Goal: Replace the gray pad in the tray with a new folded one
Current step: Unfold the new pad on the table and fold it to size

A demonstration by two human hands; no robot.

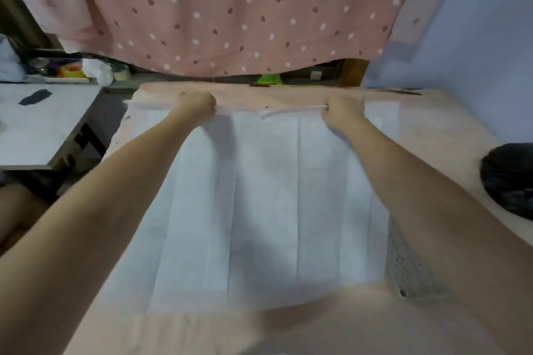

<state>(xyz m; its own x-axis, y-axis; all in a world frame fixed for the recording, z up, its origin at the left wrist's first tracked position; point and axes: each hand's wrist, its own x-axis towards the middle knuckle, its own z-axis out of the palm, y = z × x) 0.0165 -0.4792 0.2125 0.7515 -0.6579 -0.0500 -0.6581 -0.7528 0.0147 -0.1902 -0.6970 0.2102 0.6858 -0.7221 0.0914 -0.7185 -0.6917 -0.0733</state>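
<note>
Both your arms reach up the middle of the frame, and each hand has its fingers curled tight around the far edge of the white pad (268, 196). Your left hand (199, 105) sits left of centre in the upper half of the frame, knuckles toward you, gripping the pad's top edge with no gap showing between fingers and material. Your right hand (343, 111) sits right of centre at about the same height, closed the same way on that edge, and a thin strip of the edge runs out from it toward the middle of the frame. Between the two hands the edge looks pulled fairly straight.

The pad spreads from your hands down to the lower middle of the frame, with long fold creases running toward you. It lies over a pink surface (450, 135) that shows along its sides and below it. At the lower right, a patch of patterned mesh-like material (409, 262) shows just beside the pad's right edge; you cannot tell from this view whether it is part of the tray.

A black bag (510, 179) rests at the right edge of the frame, well apart from your right hand. A pink dotted curtain (230, 8) hangs across the top, and a white table (43, 127) stands at the left.
</note>
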